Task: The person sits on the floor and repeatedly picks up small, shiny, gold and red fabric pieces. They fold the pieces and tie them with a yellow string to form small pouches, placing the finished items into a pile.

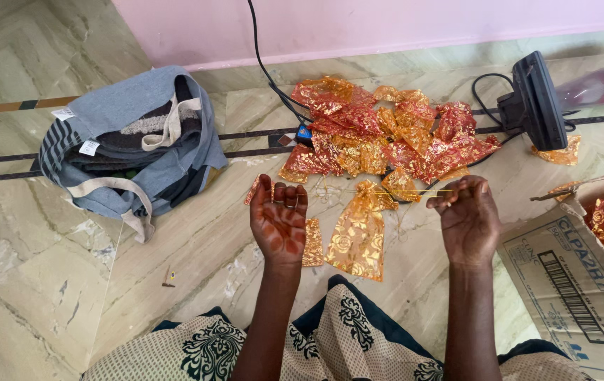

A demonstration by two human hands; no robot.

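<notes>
To my right lies an open brown cardboard box (563,282), its flap printed with dark lettering and a black barcode, with shiny orange-red pouches showing inside at its far end. On the grey cloth bag (129,141) to my left, two small white rectangular labels (76,130) sit at the striped edge, one above the other, their print too small to make out

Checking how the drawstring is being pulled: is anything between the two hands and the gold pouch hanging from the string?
Nothing visible. The left hand and right hand hold the thin gold drawstring directly, and the gold pouch hangs between them, unobstructed.
</notes>
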